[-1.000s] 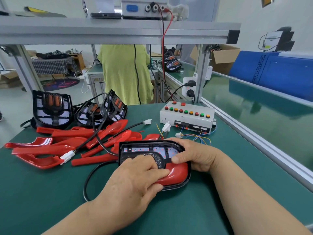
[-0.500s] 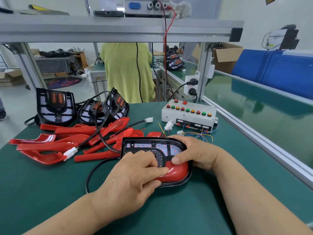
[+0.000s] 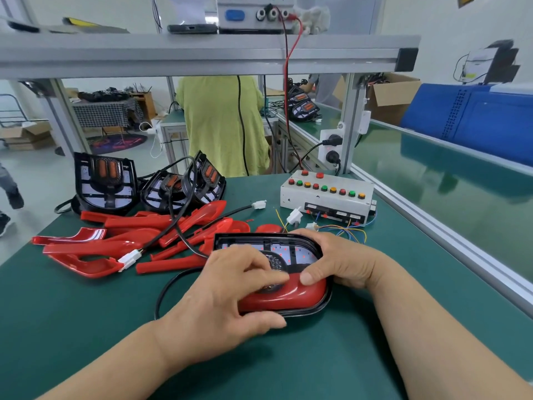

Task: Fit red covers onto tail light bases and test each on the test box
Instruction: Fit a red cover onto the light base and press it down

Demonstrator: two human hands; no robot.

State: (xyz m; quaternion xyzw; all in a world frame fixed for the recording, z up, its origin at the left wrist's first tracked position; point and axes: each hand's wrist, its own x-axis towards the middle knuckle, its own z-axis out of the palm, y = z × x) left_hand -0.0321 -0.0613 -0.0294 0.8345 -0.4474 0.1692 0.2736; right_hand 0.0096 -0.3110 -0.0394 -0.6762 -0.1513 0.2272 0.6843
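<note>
A black tail light base [image 3: 268, 237] lies flat on the green mat in front of me, its cable looping off to the left. A glossy red cover [image 3: 297, 295] sits on its near half. My left hand [image 3: 227, 293] lies over the cover's left part, fingers curled on top and thumb at the near rim. My right hand [image 3: 340, 261] grips the base's right end, with its thumb pressing on the cover. Behind the hands stands the white test box [image 3: 326, 194], with rows of coloured buttons and loose wires.
Several loose red covers [image 3: 115, 243] lie in a pile at the left, crossed by black cables with white plugs [image 3: 129, 258]. More black bases [image 3: 103, 183] lean at the back left. An aluminium rail [image 3: 450, 235] borders the mat on the right. A person in green stands beyond the table.
Both hands stay on the same cover and base, almost unmoved. Only my view has shifted slightly.
</note>
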